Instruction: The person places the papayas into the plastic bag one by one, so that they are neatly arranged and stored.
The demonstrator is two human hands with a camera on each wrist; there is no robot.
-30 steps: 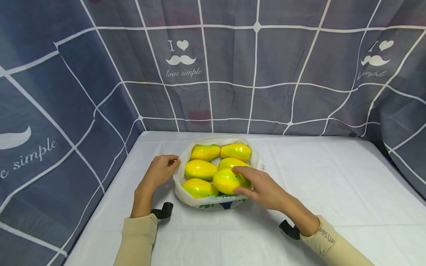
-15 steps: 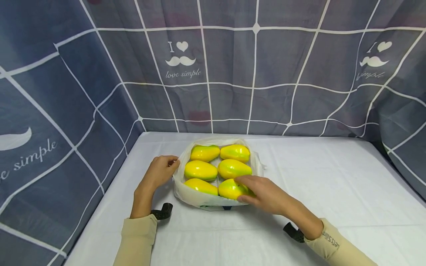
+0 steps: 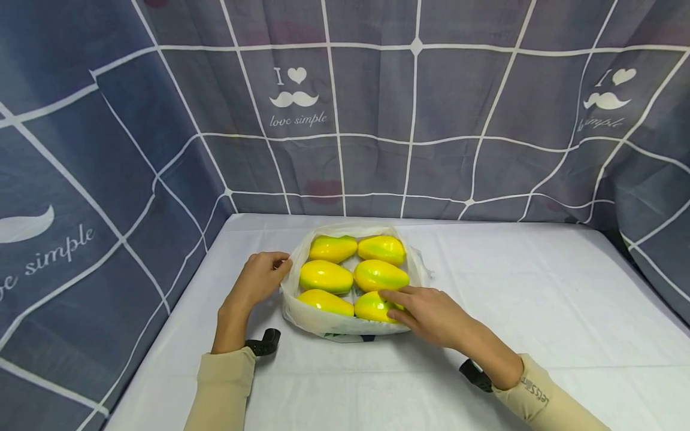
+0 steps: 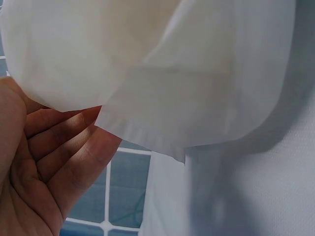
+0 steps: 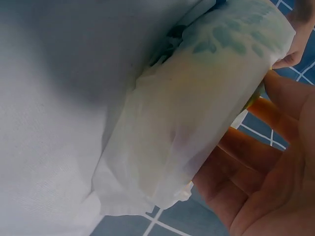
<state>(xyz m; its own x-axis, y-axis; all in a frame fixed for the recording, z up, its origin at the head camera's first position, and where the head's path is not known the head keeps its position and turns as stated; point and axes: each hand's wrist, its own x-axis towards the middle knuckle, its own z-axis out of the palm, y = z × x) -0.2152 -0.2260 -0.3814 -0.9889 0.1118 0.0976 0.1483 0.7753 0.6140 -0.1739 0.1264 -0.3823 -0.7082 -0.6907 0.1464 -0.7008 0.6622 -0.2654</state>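
A white plastic bag [image 3: 318, 323] stands on the table with its mouth spread wide. Inside lie several glossy yellow-green papayas in two columns, among them the middle left papaya [image 3: 326, 276] and the middle right papaya [image 3: 380, 275]. My left hand [image 3: 260, 276] pinches the bag's left rim; in the left wrist view its fingers are partly behind the plastic. My right hand [image 3: 433, 314] reaches over the right rim, its fingertips touching the front right papaya [image 3: 372, 306] and covering its right end. In the right wrist view the bag's side [image 5: 197, 113] hides that papaya almost wholly.
A white cloth covers the table [image 3: 517, 287]. Grey-blue curtains [image 3: 372, 108] with white grid lines hang behind and at both sides. A black wrist mount [image 3: 264, 342] sits at the left wrist, another wrist mount [image 3: 475, 375] at the right.
My right hand has lowered the front right papaya into the bag, so it lies in line with the others. The fingers then shifted slightly over it. My left hand has stayed in place.
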